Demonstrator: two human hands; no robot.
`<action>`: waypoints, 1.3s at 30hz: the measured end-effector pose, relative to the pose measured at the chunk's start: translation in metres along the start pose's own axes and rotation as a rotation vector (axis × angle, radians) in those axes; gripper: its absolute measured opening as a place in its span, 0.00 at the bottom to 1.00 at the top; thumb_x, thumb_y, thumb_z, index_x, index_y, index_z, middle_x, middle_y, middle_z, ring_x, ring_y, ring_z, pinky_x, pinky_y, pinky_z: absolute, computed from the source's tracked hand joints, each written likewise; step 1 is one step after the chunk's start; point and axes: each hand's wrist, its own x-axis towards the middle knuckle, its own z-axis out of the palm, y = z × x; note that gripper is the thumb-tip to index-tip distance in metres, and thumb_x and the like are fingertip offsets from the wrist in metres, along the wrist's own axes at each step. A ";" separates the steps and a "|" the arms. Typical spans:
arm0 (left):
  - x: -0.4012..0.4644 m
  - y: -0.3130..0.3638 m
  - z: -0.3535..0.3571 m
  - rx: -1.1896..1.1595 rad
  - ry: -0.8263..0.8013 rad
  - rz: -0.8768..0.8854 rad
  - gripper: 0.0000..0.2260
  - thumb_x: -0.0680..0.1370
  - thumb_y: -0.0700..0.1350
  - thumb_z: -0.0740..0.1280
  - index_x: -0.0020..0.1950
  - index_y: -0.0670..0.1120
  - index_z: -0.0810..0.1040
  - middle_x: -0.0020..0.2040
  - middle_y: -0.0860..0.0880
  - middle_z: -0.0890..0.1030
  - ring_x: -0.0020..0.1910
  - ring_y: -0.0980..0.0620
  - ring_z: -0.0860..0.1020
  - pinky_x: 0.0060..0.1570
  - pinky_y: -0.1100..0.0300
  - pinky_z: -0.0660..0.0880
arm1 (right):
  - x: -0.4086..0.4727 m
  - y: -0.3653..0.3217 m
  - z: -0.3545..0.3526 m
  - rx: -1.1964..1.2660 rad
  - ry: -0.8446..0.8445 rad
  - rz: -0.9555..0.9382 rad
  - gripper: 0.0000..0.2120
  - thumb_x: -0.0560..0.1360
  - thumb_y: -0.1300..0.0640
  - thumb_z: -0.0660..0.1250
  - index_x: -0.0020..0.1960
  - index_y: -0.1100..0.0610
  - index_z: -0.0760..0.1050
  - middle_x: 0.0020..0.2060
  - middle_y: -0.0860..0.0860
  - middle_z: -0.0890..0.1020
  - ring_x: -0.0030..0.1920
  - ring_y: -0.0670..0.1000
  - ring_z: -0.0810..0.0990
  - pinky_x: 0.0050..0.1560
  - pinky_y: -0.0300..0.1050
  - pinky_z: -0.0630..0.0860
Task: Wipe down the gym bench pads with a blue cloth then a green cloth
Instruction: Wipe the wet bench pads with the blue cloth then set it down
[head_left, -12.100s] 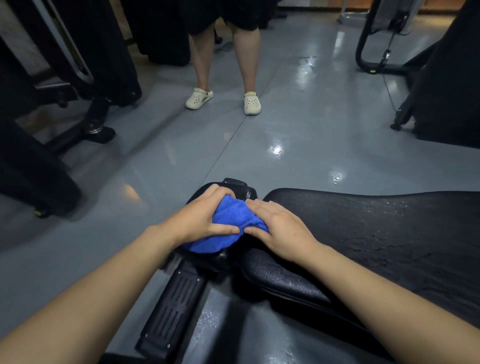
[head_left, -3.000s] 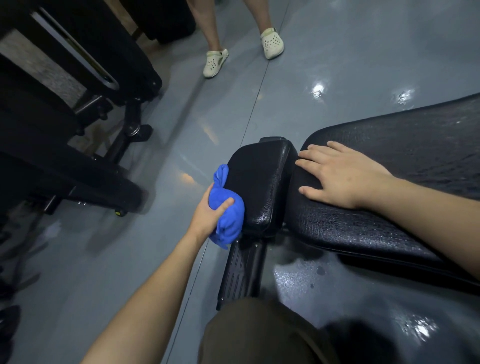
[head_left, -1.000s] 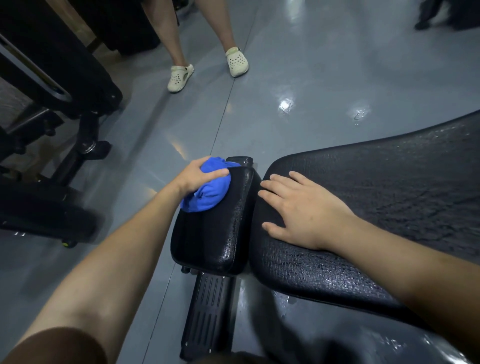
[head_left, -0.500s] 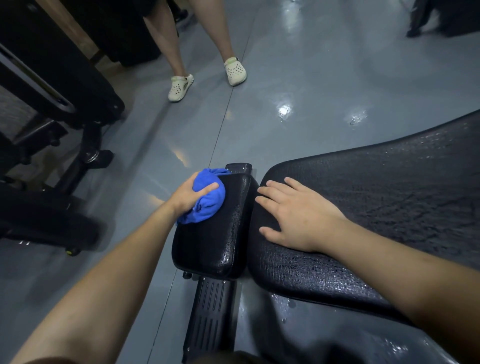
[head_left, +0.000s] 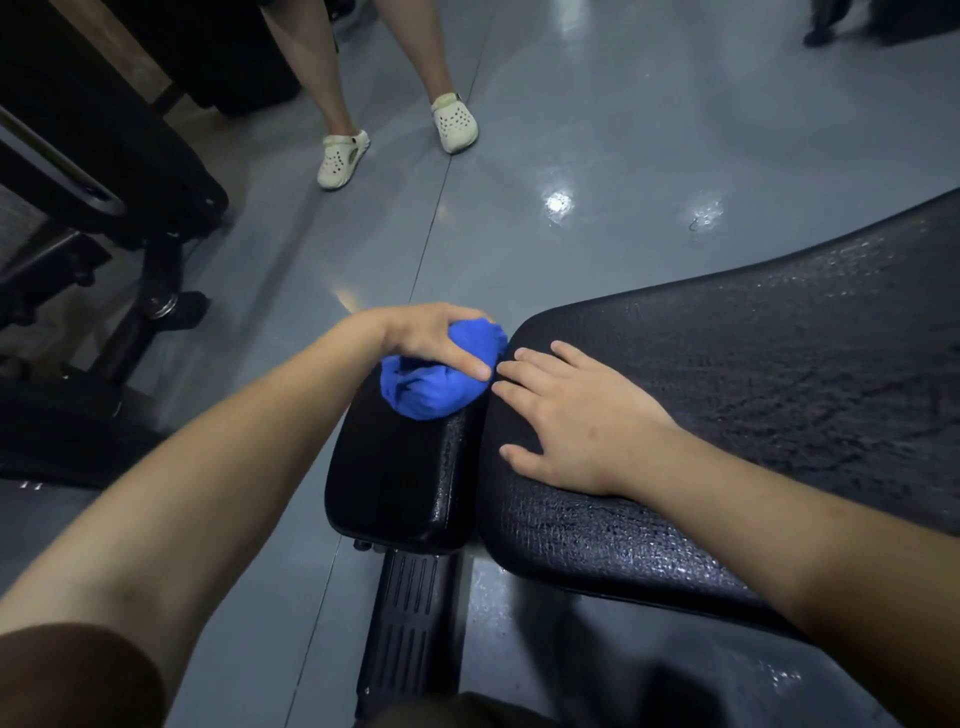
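- Glossy grey floor (head_left: 649, 130) with a thin seam and bright light reflections;
- black gym machines (head_left: 104, 171) at left;
- a bystander's bare legs in pale clogs (head_left: 343, 158) beyond

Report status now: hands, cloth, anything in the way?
Left hand grips blue cloth on small pad. Right hand flat on long pad. Nothing in the way.

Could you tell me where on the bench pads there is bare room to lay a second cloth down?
The large pad is bare beyond the right hand. The small pad is bare on its near half. Its far end is crowded: the left hand grips the blue cloth there.
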 end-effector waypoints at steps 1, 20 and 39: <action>0.001 0.004 0.001 0.046 -0.015 0.028 0.31 0.60 0.68 0.77 0.61 0.65 0.74 0.62 0.65 0.75 0.66 0.58 0.73 0.69 0.59 0.66 | 0.000 0.000 0.000 -0.001 0.006 0.001 0.45 0.71 0.33 0.36 0.80 0.54 0.58 0.78 0.51 0.62 0.80 0.53 0.55 0.79 0.56 0.49; -0.071 -0.024 0.061 0.463 0.091 0.561 0.36 0.69 0.73 0.67 0.68 0.49 0.77 0.73 0.52 0.70 0.82 0.50 0.47 0.79 0.49 0.54 | -0.002 0.001 0.000 0.022 0.040 0.008 0.44 0.70 0.33 0.39 0.77 0.53 0.64 0.77 0.50 0.65 0.79 0.51 0.58 0.79 0.53 0.50; -0.055 -0.014 0.047 0.502 0.079 0.551 0.37 0.68 0.73 0.67 0.68 0.50 0.76 0.74 0.54 0.69 0.81 0.54 0.50 0.78 0.60 0.49 | 0.000 0.000 0.000 0.014 0.006 0.030 0.43 0.70 0.32 0.40 0.78 0.51 0.61 0.78 0.47 0.62 0.79 0.49 0.56 0.80 0.53 0.50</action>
